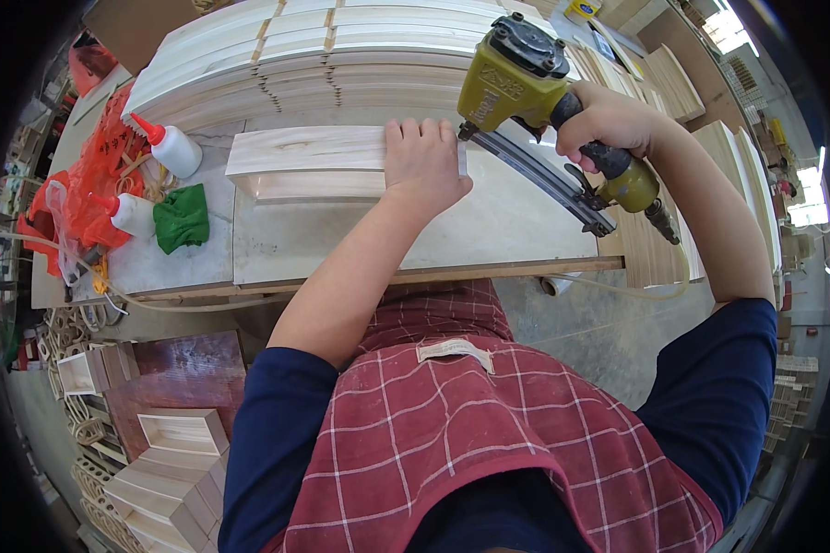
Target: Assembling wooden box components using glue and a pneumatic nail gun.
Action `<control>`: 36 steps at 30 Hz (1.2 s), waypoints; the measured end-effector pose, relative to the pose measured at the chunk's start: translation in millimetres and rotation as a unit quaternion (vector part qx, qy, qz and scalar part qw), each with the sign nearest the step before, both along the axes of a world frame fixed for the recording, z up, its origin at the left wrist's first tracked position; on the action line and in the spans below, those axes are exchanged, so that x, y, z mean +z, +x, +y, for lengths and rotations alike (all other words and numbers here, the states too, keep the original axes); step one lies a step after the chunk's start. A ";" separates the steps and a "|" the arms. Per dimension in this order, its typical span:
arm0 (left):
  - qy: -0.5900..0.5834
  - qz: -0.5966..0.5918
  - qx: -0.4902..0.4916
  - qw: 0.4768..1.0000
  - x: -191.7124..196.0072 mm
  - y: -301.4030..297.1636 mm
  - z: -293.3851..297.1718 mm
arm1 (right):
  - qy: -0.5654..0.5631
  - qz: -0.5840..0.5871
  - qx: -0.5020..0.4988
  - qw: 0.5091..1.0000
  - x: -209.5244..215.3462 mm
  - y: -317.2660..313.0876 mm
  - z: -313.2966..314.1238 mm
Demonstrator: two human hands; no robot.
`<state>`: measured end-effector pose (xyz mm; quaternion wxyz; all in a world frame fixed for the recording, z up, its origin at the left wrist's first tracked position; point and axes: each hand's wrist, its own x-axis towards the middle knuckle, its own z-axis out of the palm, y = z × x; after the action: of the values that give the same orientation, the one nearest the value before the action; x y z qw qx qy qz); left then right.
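Observation:
My right hand is wrapped round the black grip of a yellow-green pneumatic nail gun, whose long magazine slants down toward the table's front edge. The gun's nose is at the right end of a pale wooden box frame; whether it touches the wood I cannot tell. My left hand grips the same end of the frame, fingers over its top board and thumb side toward me. The frame lies lengthwise on the worktable.
Stacked wooden boards line the table's back, with more boards at right. On the left are white glue bottles with red tips, a green cloth and red plastic bags. An air hose runs along the front edge. Finished-looking boxes sit lower left.

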<state>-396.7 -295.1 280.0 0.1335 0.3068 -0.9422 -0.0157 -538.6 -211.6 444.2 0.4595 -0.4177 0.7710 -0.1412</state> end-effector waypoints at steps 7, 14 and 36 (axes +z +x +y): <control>0.001 -0.015 -0.017 1.000 -0.5 0.9 -2.0 | 0.004 -0.012 0.023 1.000 2.9 7.8 14.3; 0.012 -0.039 -0.013 0.999 4.6 1.7 -0.6 | 0.016 -0.009 0.024 1.000 1.1 10.8 17.2; -0.016 -0.042 -0.002 0.999 4.7 1.5 1.8 | -0.138 -0.096 -0.161 0.973 -15.0 -32.3 59.2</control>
<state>-395.2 -293.3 284.6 0.0986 0.3027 -0.9479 0.0123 -570.9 -152.4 429.1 0.4405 -0.3322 0.7535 -0.3576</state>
